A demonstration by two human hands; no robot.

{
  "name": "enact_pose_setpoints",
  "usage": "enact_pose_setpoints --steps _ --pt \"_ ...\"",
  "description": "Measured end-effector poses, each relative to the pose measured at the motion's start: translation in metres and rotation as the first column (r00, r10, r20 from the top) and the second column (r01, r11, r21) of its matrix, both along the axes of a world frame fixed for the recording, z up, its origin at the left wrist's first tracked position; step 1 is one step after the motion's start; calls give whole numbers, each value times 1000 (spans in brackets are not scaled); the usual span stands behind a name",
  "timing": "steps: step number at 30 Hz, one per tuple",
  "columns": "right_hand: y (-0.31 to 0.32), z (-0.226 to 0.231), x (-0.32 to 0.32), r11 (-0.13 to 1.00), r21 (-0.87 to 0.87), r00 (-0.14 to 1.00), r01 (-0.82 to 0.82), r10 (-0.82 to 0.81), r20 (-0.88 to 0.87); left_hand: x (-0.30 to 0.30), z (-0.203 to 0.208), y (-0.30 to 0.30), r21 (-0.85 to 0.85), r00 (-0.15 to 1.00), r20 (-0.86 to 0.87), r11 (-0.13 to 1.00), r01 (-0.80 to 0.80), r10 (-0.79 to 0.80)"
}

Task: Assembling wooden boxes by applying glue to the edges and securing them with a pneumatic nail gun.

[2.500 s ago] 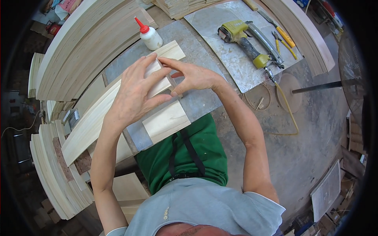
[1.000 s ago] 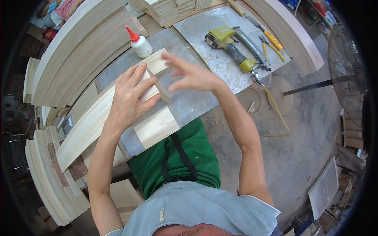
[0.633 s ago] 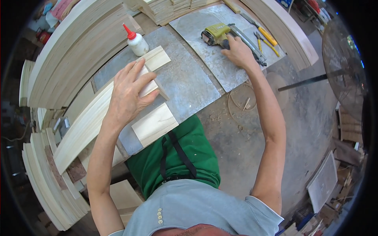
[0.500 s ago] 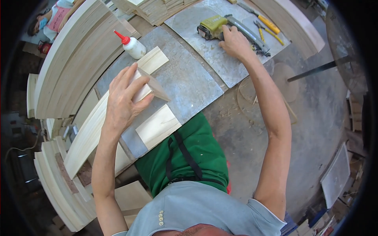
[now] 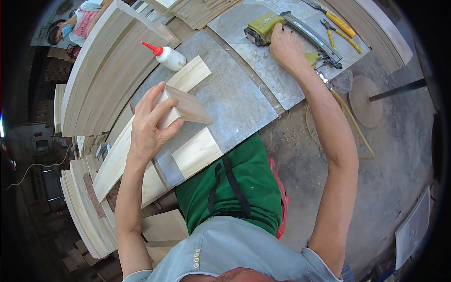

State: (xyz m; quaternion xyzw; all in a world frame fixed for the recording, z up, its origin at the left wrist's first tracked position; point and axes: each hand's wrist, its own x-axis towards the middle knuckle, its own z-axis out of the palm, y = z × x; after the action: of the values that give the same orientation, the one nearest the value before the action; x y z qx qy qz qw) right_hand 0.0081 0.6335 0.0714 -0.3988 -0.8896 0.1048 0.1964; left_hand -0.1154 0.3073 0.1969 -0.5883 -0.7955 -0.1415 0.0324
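My left hand [image 5: 149, 121] is closed around a pale wooden block [image 5: 193, 107], thumb on its near side and fingers over its end. The block stands on edge across a wooden strip, whose far end [image 5: 195, 74] and near end [image 5: 197, 152] show flat on the grey board. At the far right, my right hand [image 5: 287, 47] wraps round the handle of a green nail gun [image 5: 267, 27], which lies on its side with its long dark magazine toward the right. My palm hides most of the handle. Beyond the block lies a white glue bottle [image 5: 173, 59] with a red nozzle, tilted.
Yellow-handled pliers [image 5: 339, 34] and a yellow-handled tool [image 5: 339, 23] lie right of the nail gun. A yellow hose [image 5: 353, 120] hangs past the table edge. Curved wooden boards [image 5: 101, 77] are stacked at the left. Another person [image 5: 77, 26] is at the far left.
The whole view has shifted, so things sit further right in the picture. My right fingers have closed further round the nail gun's handle. My left hand keeps its hold on the block.
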Motion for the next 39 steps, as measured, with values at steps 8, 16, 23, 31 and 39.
enact_pose_setpoints --steps 8,16,23,31,39 --pt "0 0 2 1000 3 996 -15 14 86 -1 1 -1 20 998 52 1000 24 -25" --pt "0 36 -2 1000 -27 976 3 3 216 -9 -1 -8 141 995 5 985 101 -103" --pt "-63 183 43 862 -476 975 -172 218 43 -19 -16 -17 228 987 0 961 157 -161" --pt "-157 258 38 730 -600 885 -328 459 74 -20 -24 -18 269 988 51 955 124 -143" --pt "-179 267 10 757 -546 768 -359 572 288 -21 -27 -17 245 986 95 963 111 -138"
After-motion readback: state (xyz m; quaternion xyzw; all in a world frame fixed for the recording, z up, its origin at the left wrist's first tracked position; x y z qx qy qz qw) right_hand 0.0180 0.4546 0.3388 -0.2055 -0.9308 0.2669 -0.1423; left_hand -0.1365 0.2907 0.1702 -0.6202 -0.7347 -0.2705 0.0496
